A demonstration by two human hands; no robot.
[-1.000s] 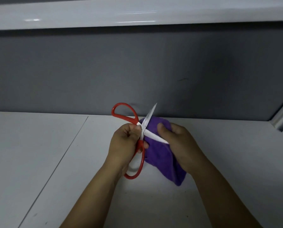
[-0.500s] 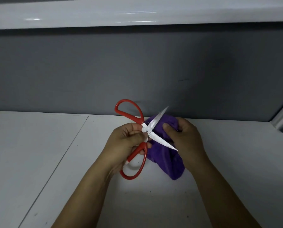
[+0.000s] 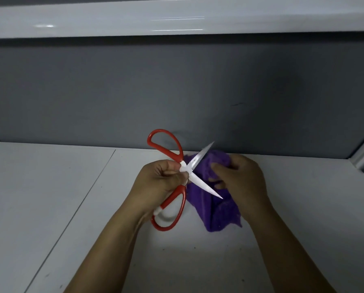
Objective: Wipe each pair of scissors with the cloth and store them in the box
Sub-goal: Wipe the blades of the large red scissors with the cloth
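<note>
A pair of red-handled scissors [image 3: 186, 169] is held open above a white table [image 3: 50, 197], its two pale blades crossed in an X, one tip pointing up toward the back of the desk and the other down and to the right. The person's left hand [image 3: 160, 182] grips the scissors at the pivot, fingers curled round the shank where the handles meet the blades, one red loop standing above the fist and the other hanging below it. Just behind the blades a purple cloth [image 3: 217, 210] is bunched in the right hand [image 3: 240, 176], whose fingers and thumb are curled into the fabric while a loose corner trails down to the tabletop. Whether the cloth is pressing on steel at this instant cannot be told; it lies just beside both blades. The wipe appears to be under way. Done well, it would likely mean folding the cloth over one blade at a time and drawing it from pivot to tip, fingers kept on the flat sides and off the edge, the left hand holding the pivot firm. The box is not in view. Beyond the table stand a grey wall panel [image 3: 177, 92] and a glossy white shelf [image 3: 113, 20].
</note>
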